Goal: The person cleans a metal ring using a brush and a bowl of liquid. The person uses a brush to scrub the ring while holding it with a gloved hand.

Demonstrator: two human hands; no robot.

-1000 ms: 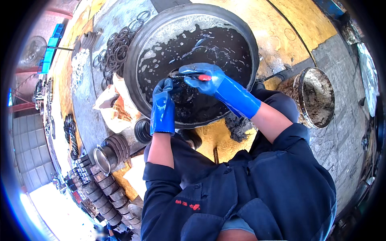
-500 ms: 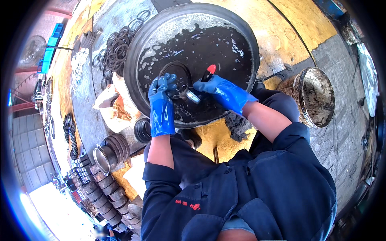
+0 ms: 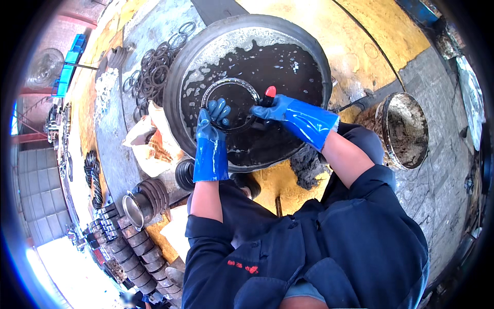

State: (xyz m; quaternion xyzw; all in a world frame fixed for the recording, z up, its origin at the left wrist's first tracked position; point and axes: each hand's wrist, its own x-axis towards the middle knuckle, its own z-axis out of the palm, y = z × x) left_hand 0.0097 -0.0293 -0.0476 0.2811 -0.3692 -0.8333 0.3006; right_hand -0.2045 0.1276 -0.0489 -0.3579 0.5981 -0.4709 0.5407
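Over a wide round basin [image 3: 327, 67] of dark liquid, I hold up a thin metal ring [image 3: 231, 81] whose upper rim shines wet. My left hand [image 3: 215, 116], in a blue rubber glove, grips the ring's left side, thumb apart from the curled fingers. In my right hand [image 3: 275, 109], gloved alike, is a brush with a dark, red-ended handle [image 3: 269, 92]. That hand is closed at the ring's right side; the brush's working end is hidden by the glove and ring.
A heap of dark rings [image 3: 154, 72] lies left of the basin, beside a crumpled pale bag [image 3: 149, 141]. Ribbed cylinders [image 3: 152, 195] and stacked metal parts [image 3: 139, 247] stand nearer on the left. A grimy metal bucket [image 3: 406, 129] stands on the right.
The ring has turned, its shiny rim now showing as a near-full circle. The brush's metal-banded end, visible before, is now out of sight. The view has shifted slightly.
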